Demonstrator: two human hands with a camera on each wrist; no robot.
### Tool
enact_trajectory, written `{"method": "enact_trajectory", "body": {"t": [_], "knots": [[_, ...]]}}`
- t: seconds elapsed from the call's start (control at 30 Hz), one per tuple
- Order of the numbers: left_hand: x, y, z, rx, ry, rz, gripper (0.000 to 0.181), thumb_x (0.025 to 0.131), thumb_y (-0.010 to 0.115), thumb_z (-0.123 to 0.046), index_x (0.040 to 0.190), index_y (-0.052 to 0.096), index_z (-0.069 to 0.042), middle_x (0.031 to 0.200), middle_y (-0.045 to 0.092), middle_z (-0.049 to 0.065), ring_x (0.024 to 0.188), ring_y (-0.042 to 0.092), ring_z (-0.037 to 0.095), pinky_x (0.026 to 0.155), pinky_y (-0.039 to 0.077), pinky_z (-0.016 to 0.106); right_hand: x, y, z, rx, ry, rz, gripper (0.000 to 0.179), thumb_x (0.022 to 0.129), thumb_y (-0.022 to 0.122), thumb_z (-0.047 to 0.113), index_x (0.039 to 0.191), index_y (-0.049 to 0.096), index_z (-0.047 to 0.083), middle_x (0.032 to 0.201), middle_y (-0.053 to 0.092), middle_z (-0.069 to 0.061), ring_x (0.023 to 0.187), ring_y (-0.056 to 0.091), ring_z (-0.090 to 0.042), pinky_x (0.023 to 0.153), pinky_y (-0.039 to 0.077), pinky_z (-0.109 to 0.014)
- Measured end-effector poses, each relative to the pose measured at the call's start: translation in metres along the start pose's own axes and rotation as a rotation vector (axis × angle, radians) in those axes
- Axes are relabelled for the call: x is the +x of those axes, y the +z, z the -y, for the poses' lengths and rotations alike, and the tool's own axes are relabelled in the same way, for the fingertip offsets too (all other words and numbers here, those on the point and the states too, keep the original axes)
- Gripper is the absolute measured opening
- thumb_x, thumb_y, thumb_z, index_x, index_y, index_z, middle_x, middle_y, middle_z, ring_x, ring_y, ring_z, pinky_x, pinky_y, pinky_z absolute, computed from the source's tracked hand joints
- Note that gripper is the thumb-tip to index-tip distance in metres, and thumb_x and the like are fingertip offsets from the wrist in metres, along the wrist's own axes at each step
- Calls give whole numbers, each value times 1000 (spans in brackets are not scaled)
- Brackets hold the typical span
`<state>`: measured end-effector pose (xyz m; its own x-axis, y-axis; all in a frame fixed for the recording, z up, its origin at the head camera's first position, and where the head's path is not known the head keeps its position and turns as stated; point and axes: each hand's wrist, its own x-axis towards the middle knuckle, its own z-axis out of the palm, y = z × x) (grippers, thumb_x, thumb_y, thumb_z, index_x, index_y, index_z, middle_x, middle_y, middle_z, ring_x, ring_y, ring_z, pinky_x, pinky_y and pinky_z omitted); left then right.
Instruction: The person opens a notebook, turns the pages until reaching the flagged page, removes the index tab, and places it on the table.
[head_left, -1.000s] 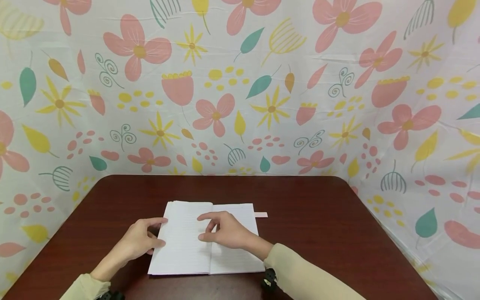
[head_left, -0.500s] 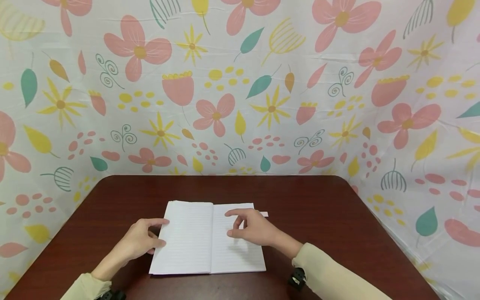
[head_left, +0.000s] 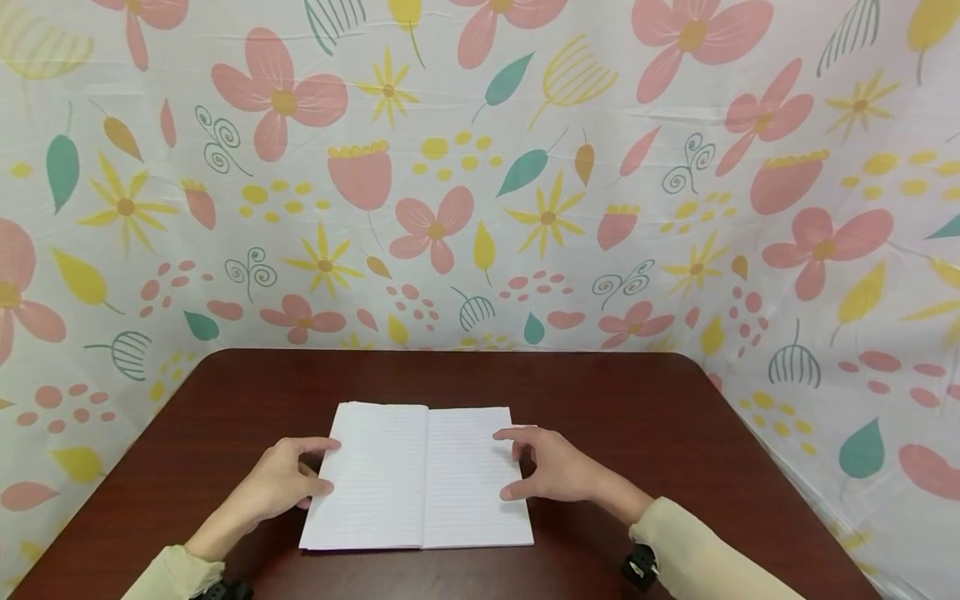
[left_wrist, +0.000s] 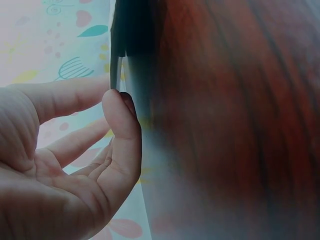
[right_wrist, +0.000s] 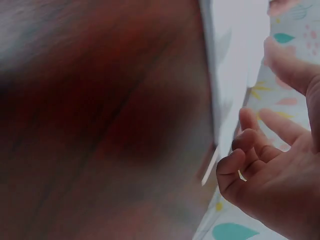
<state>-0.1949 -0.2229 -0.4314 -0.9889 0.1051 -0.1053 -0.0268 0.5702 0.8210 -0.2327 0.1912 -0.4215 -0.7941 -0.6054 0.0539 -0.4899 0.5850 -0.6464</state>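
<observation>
1. My left hand (head_left: pixel 281 479): thumb and fingers pinching left edge of open notebook (head_left: pixel 382 483); lined pages spread right of that grip.
2. My right hand (head_left: pixel 558 468): thumb, fingers apart at opposite edge, contact unclear.
3. Table (head_left: pixel 450 375) beneath both.

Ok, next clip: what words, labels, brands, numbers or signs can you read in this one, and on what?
None can be read.
Open notebook: ruled lines on both pages, no legible writing.
Patterned cloth: printed flowers, leaves and dots, no lettering to be seen.
Black device at the right wrist: any marking is too small to read.
</observation>
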Motion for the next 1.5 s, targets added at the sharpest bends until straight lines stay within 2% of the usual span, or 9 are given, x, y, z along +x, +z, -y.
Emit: {"method": "enact_trajectory", "body": {"t": [0.17, 0.27, 0.4, 0.6, 0.8, 1.03, 1.23, 1.4, 1.5], "knots": [[0, 0, -1, 5, -2, -3, 56, 81, 84, 4, 134, 67, 2, 81, 71, 7, 62, 66, 24, 58, 58, 38, -11, 1, -10, -54, 31, 24, 84, 76, 96, 34, 146, 60, 5, 106, 55, -5, 90, 50, -22, 75, 41, -31], [0, 0, -1, 6, 0, -3, 56, 81, 85, 4, 134, 68, 2, 85, 71, 7, 65, 67, 23, 58, 58, 39, -17, 1, -13, -53, 49, 29, 87, 75, 97, 36, 147, 59, 7, 110, 54, -6, 96, 52, -25, 78, 43, -33], [0, 0, -1, 4, 6, -2, 55, 81, 85, 4, 133, 68, 2, 89, 71, 9, 65, 67, 23, 57, 58, 39, -22, 0, -14, -45, 58, 30, 90, 74, 97, 38, 149, 58, 7, 113, 54, -8, 102, 53, -26, 83, 45, -36], [0, 0, -1, -4, 6, -13, 55, 80, 85, 5, 132, 69, 2, 112, 68, 14, 67, 68, 23, 57, 58, 39, -24, 1, -15, -43, 70, 39, 92, 74, 97, 40, 151, 57, 8, 116, 53, -6, 108, 52, -27, 90, 47, -40], [1, 0, 0, 0, -3, -15, 55, 80, 86, 5, 133, 69, 1, 116, 66, 18, 69, 68, 22, 58, 59, 39, -25, 4, -15, -84, 90, 34, 96, 71, 97, 45, 151, 58, 10, 121, 53, -5, 113, 51, -27, 92, 44, -49], [1, 0, 1, -6, 4, -11, 55, 80, 85, 5, 132, 68, 2, 102, 70, 11, 69, 68, 22, 58, 59, 39, -23, 6, -13, -153, 103, 36, 97, 68, 97, 51, 148, 61, 10, 126, 51, -6, 118, 48, -29, 93, 39, -54], [1, 0, 2, 0, -3, -2, 55, 81, 85, 4, 133, 68, 2, 83, 71, 8, 66, 67, 23, 57, 58, 38, -23, 6, -12, -150, 122, 43, 96, 68, 97, 51, 148, 61, 11, 129, 50, -8, 122, 47, -31, 96, 38, -57], [2, 1, 2, 0, -6, -12, 55, 80, 85, 4, 133, 69, 1, 92, 70, 9, 65, 67, 23, 57, 58, 39, -23, 7, -11, -150, 126, 36, 95, 68, 97, 50, 147, 63, 11, 129, 51, -9, 120, 47, -31, 95, 38, -56], [2, 1, 3, 6, -9, -14, 55, 80, 85, 4, 133, 69, 1, 91, 70, 9, 63, 66, 23, 57, 58, 38, -22, 7, -11, -153, 130, 34, 93, 68, 97, 50, 146, 64, 11, 128, 51, -8, 118, 47, -29, 92, 39, -54]]}}
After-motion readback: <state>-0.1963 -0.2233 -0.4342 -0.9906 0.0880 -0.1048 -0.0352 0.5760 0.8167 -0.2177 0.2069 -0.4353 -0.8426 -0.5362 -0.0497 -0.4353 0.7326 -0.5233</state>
